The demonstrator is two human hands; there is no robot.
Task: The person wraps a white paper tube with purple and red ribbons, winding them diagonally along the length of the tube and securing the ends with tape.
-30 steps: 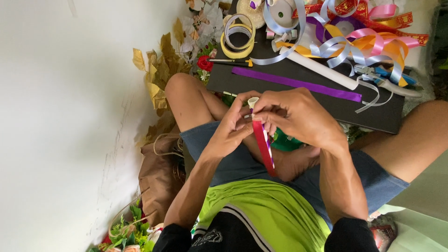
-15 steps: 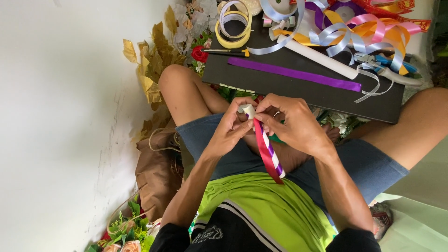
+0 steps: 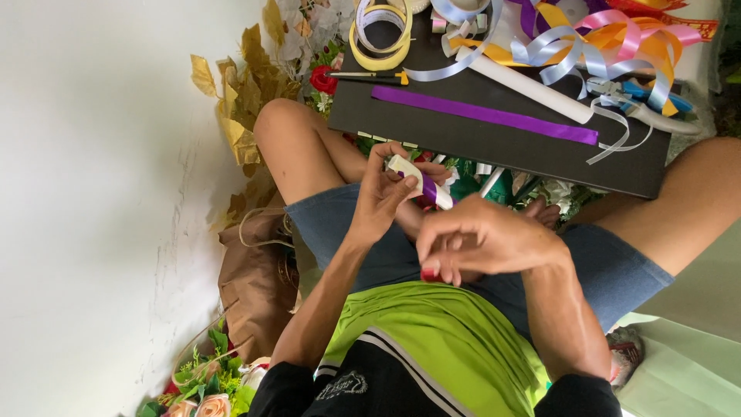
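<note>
My left hand (image 3: 382, 197) grips the half-wrapped ribbon stick (image 3: 421, 183), right hand (image 3: 482, 243) pinching ribbon's red end (image 3: 430, 273); purple strip (image 3: 485, 114) beyond it lies unused.

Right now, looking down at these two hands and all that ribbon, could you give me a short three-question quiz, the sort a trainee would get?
1. True or false: the left hand holds a small white stick wrapped with a purple band.
2. What lies flat along the black board?
A. a long purple ribbon strip
B. a green ribbon strip
C. a paintbrush
3. Fill in: the right hand pinches a ribbon end coloured ____.

Key
1. True.
2. A, the long purple ribbon strip.
3. Red; the red ribbon end shows under the fingertips.
</note>
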